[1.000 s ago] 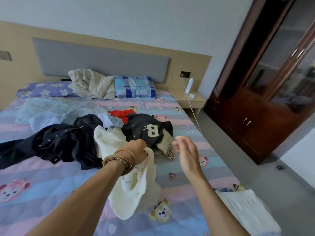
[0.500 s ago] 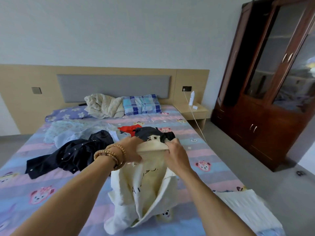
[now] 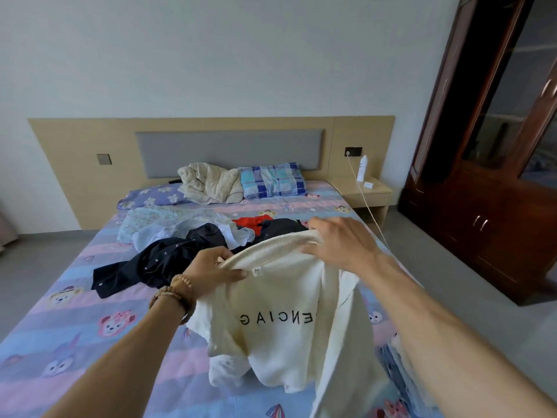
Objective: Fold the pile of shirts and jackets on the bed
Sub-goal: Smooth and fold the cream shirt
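A cream sweatshirt (image 3: 280,336) with black mirrored lettering hangs over the bed (image 3: 60,342), held up by its top edge. My left hand (image 3: 211,267), with bead bracelets on the wrist, grips the left end of that edge. My right hand (image 3: 337,242) grips the right end, fingers curled over the cloth. Behind it lies the pile: a dark navy jacket (image 3: 156,260), a pale blue shirt (image 3: 162,233), a red garment (image 3: 251,222) and a black garment (image 3: 283,226), partly hidden by the sweatshirt.
At the head of the bed lie a floral pillow (image 3: 150,197), a beige blanket (image 3: 211,184) and a plaid pillow (image 3: 271,179). A nightstand (image 3: 366,194) with a white bottle and cable stands right; a dark wooden cabinet (image 3: 494,206) further right.
My right hand took hold of the cream sweatshirt, and both hands then moved apart, spreading its top edge wide and showing the lettering. The camera tilted upward.
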Tool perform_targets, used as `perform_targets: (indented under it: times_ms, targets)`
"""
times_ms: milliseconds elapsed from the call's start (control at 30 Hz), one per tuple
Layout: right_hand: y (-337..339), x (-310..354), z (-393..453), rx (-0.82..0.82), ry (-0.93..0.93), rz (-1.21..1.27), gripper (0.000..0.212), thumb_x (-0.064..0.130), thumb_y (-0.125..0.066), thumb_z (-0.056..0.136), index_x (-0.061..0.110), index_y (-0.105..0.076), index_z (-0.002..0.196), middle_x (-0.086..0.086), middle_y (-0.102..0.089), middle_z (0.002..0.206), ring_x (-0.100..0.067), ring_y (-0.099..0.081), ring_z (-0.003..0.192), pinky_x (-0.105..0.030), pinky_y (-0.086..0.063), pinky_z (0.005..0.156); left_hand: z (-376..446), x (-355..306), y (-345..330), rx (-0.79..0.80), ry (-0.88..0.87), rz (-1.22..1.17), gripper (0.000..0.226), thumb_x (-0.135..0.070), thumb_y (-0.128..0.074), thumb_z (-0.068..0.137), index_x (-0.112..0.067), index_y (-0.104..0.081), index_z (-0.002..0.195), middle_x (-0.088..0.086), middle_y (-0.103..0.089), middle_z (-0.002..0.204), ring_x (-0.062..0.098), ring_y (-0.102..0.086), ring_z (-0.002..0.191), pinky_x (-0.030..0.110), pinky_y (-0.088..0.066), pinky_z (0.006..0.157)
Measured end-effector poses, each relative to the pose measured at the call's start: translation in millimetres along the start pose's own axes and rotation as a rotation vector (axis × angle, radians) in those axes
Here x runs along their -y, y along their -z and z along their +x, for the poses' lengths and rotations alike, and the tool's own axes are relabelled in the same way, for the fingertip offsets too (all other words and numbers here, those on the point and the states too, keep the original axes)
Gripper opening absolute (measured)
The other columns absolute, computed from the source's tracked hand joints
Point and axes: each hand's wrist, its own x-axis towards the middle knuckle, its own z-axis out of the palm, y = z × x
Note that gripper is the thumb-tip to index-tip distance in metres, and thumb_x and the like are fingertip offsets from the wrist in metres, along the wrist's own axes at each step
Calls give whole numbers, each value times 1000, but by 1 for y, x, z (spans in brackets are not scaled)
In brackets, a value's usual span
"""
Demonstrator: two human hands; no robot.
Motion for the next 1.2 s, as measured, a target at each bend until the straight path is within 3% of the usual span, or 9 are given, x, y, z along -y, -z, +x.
perform_targets:
  times_ms: [167, 300, 467, 567, 667, 833, 933, 1000, 1200]
  targets:
    - [8, 0, 15, 104, -11, -79, 35, 42, -69, 84, 23, -46, 104, -2, -66, 97, -30, -61, 85, -35, -43, 62, -12, -10, 24, 306, -8, 475, 63, -49, -88, 48, -29, -59, 101, -8, -64, 93, 12, -63, 84, 29, -55, 76]
    - [-4, 21, 16, 176, 34, -103, 15, 21, -61, 86, 19, -49, 94, -2, -60, 86, -28, -59, 78, -37, -50, 64, -26, 10, 35, 173, 65, 849, 58, -15, -68, 75, -31, -44, 125, -1, -59, 103, 21, -60, 90, 34, -53, 75]
    - [-3, 43, 16, 176, -35, -167, 18, 11, -52, 90, 13, -49, 108, -6, -57, 86, -31, -62, 84, -36, -43, 65, -32, 29, 46, 19, 282, 801, 40, -16, -44, 88, -20, -44, 127, 7, -58, 97, 28, -58, 84, 35, -49, 73]
    - [10, 51, 27, 426, -280, 32, 9, 7, -47, 89, 9, -53, 96, -10, -58, 90, -27, -55, 78, -33, -38, 63, -25, 17, 61, 47, 393, 501, 35, -18, -44, 93, -8, -49, 126, 13, -59, 102, 28, -58, 88, 32, -47, 73]
    - [22, 58, 29, 634, -509, 515, 9, 6, -44, 88, 10, -52, 89, -10, -46, 79, -22, -41, 69, -33, -30, 60, -27, 0, 73, -36, 566, -233, 14, -9, -40, 96, -2, -50, 103, 12, -50, 76, 25, -51, 61, 30, -48, 49]
    - [35, 99, 5, 333, -842, 1432, 25, -9, -39, 91, 7, -58, 85, -16, -55, 71, -28, -55, 60, -32, -49, 45, -40, -16, 87, -125, 441, -862, 14, -4, -45, 97, -5, -59, 99, 18, -61, 101, 29, -64, 84, 31, -59, 53]
    - [41, 114, 3, 51, -937, 1623, 18, -6, -45, 88, 0, -62, 92, -17, -61, 81, -24, -63, 62, -31, -52, 53, -47, -26, 97, -54, 194, -505, 21, -4, -67, 84, -5, -66, 105, 12, -69, 98, 21, -66, 87, 32, -59, 72]
    - [50, 117, 0, -89, -974, 1463, 16, 5, -59, 81, 0, -66, 96, -15, -64, 82, -23, -63, 67, -29, -49, 56, -54, -37, 106, -63, 30, -53, 26, 3, -64, 79, -9, -64, 102, 1, -63, 82, 16, -60, 76, 25, -52, 61]
    - [70, 140, -35, 42, -545, 811, 40, 13, -77, 72, 23, -67, 110, 9, -70, 92, -8, -65, 82, -22, -46, 64, -83, -55, 134, -392, -9, 767, 12, -20, -50, 92, -13, -48, 82, 3, -49, 71, 24, -51, 67, 35, -45, 61]
